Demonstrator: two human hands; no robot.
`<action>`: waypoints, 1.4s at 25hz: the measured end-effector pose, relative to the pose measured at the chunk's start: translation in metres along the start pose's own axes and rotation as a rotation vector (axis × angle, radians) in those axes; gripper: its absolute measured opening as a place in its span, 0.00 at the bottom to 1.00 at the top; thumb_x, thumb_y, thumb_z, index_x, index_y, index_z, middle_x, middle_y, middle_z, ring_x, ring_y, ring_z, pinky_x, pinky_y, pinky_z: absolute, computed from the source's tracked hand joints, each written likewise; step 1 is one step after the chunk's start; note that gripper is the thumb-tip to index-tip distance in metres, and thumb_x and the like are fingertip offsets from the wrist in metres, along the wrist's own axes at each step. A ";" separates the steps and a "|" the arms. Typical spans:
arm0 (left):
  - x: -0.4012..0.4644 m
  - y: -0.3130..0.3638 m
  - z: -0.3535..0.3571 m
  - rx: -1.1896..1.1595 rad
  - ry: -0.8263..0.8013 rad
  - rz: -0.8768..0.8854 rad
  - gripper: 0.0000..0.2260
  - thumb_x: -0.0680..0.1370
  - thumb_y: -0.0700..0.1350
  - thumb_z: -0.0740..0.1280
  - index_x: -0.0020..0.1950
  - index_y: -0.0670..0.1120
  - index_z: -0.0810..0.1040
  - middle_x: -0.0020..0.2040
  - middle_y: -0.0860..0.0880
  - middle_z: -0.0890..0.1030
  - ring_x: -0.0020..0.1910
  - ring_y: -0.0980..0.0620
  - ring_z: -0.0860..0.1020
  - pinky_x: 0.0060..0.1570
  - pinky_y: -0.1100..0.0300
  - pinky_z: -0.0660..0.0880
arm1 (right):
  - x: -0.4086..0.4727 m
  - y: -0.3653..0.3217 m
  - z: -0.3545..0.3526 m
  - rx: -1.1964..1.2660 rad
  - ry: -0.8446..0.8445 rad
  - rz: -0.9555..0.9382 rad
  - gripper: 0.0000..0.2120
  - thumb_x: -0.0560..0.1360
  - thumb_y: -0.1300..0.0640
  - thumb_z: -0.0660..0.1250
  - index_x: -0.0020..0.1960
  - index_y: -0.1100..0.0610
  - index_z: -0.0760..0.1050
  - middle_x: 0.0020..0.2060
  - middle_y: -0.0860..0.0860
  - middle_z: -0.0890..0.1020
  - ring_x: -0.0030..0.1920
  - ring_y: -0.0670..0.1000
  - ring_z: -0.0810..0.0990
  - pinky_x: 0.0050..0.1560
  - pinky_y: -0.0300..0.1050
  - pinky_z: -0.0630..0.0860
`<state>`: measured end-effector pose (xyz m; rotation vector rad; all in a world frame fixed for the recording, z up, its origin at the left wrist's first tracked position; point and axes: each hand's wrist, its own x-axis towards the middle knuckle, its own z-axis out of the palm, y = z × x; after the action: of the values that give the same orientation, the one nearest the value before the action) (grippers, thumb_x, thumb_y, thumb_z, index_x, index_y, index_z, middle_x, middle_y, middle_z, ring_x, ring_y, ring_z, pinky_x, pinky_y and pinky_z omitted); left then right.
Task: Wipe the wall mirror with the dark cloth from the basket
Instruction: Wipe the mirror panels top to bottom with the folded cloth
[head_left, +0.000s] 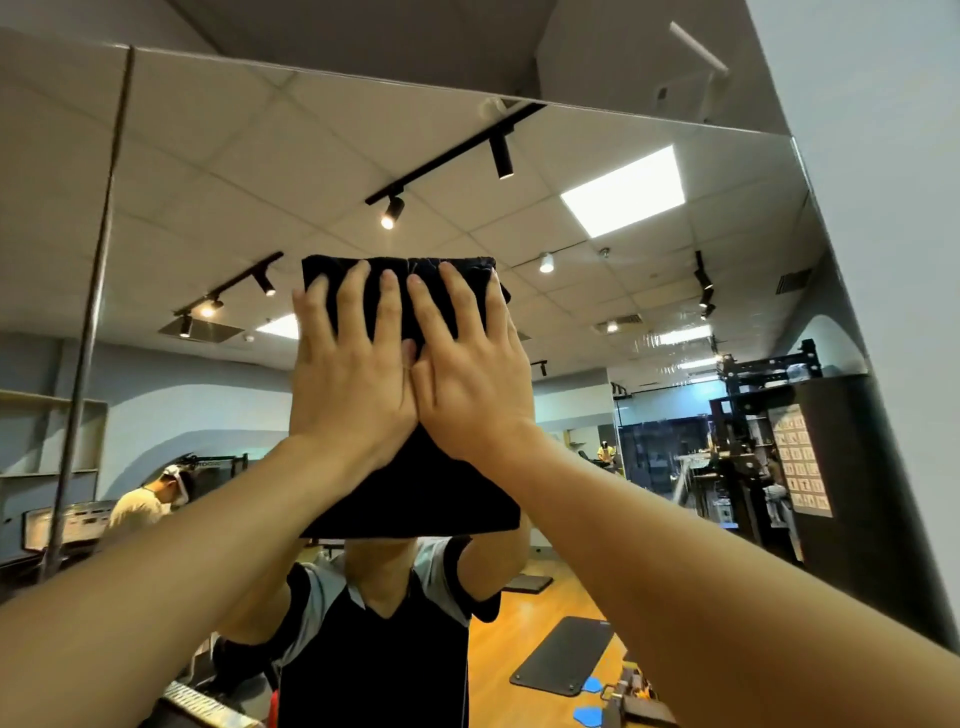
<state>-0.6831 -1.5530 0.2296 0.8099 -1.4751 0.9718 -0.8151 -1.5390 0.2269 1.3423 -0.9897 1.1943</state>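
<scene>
A large wall mirror fills most of the head view, its top edge running across the upper frame. A dark folded cloth lies flat against the glass at the centre. My left hand and my right hand press on the cloth side by side, fingers straight and spread, pointing up. Both arms reach up from the lower corners. The basket is not in view.
A vertical seam divides the mirror panels at the left. A grey wall juts out on the right of the mirror. The reflection shows me, another person at the left, ceiling lights, and dark floor mats.
</scene>
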 end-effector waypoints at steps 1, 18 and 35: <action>0.002 0.018 0.006 -0.006 0.000 0.008 0.27 0.83 0.52 0.55 0.79 0.41 0.61 0.77 0.39 0.61 0.75 0.33 0.58 0.71 0.34 0.64 | -0.003 0.019 -0.005 -0.018 -0.016 -0.007 0.30 0.82 0.46 0.47 0.81 0.55 0.62 0.79 0.59 0.64 0.80 0.67 0.57 0.78 0.64 0.57; 0.064 0.279 0.094 0.010 -0.018 0.019 0.29 0.83 0.54 0.48 0.81 0.40 0.55 0.79 0.37 0.58 0.77 0.32 0.56 0.78 0.36 0.50 | -0.017 0.299 -0.073 -0.046 0.024 -0.094 0.28 0.82 0.52 0.50 0.81 0.56 0.63 0.79 0.57 0.65 0.80 0.60 0.60 0.79 0.60 0.59; 0.090 0.437 0.143 -0.043 -0.043 0.055 0.29 0.84 0.54 0.46 0.82 0.40 0.51 0.81 0.37 0.55 0.79 0.32 0.52 0.78 0.36 0.47 | -0.040 0.459 -0.115 -0.070 0.051 -0.082 0.28 0.82 0.53 0.51 0.80 0.57 0.63 0.79 0.57 0.65 0.80 0.58 0.58 0.79 0.62 0.60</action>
<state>-1.1474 -1.4952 0.2590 0.7660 -1.5572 0.9656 -1.2852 -1.4834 0.2610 1.2794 -0.9233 1.1175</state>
